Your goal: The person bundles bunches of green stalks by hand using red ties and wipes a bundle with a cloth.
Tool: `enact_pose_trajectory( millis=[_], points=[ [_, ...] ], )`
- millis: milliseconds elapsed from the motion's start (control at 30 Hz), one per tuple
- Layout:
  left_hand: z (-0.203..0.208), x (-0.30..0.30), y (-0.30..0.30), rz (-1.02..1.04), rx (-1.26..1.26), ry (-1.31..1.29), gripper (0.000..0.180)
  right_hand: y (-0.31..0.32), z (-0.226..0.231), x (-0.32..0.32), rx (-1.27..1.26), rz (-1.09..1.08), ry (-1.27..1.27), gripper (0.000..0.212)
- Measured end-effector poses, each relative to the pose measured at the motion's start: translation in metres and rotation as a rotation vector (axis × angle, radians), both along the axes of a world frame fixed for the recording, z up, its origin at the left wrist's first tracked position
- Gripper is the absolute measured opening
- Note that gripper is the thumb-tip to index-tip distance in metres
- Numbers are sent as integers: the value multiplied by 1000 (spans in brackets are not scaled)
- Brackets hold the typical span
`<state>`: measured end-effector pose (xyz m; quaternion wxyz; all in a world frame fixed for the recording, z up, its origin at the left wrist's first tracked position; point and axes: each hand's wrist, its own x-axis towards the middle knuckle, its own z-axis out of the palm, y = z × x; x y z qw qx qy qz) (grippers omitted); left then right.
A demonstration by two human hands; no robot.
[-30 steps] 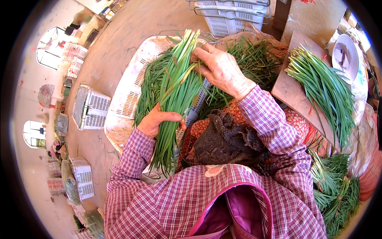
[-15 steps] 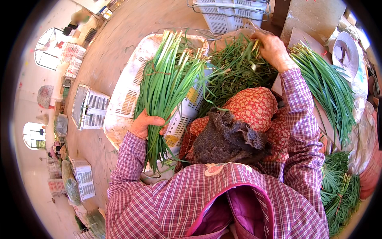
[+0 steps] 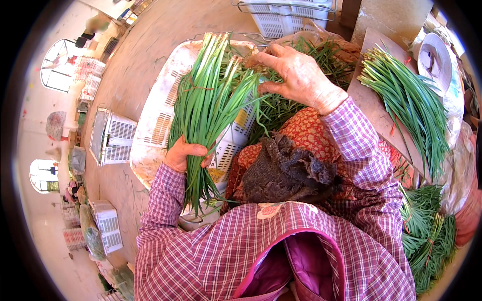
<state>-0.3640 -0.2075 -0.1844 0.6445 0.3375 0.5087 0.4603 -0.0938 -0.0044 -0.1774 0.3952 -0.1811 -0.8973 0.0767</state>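
A bunch of garlic chives (image 3: 203,108), pale stem ends up and green leaves hanging down, is gripped low on the leaves by my left hand (image 3: 184,153). A thin tie runs round its upper part. My right hand (image 3: 301,75) is at the stem ends on the bunch's right side, thumb and fingers apart; fingertips touch or nearly touch the stems. The bunch is in front of a white plastic crate (image 3: 158,108). Loose green trimmings (image 3: 321,57) lie behind my right hand. A dark brown cloth (image 3: 286,173) rests on my lap over red patterned fabric (image 3: 314,130).
At right, more garlic chives (image 3: 401,95) lie on a board (image 3: 359,95), with a pale hat (image 3: 434,62) beyond. Tied bunches (image 3: 427,241) are piled at lower right. Stacked white crates (image 3: 286,20) stand at the back; another crate (image 3: 118,135) is on the floor at left.
My right hand has moved left and nearer, from the loose trimmings to the stem ends of the held bunch. My left hand keeps its hold in nearly the same place.
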Motion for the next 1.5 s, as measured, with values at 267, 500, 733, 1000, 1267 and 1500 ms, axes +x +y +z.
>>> enact_pose_trajectory(
  millis=[267,500,733,1000,1267,1500],
  points=[
    [-3,0,-1,-47,29,-59,55,7,-8,-7,110,25,60,23],
    [-10,-11,-16,18,4,-105,55,54,-24,13,190,-251,83,12],
    [-16,-31,-24,12,62,-56,56,88,-52,82,42,-799,-378,33],
    [-7,-11,-18,15,82,-29,54,-26,-5,-2,-1222,206,-6,94],
    [-8,-4,-12,-35,94,-12,55,-28,-32,-29,-1550,458,460,34],
    [-14,-11,-23,19,87,-15,55,3,-42,-8,-1339,299,767,17]
  ],
)
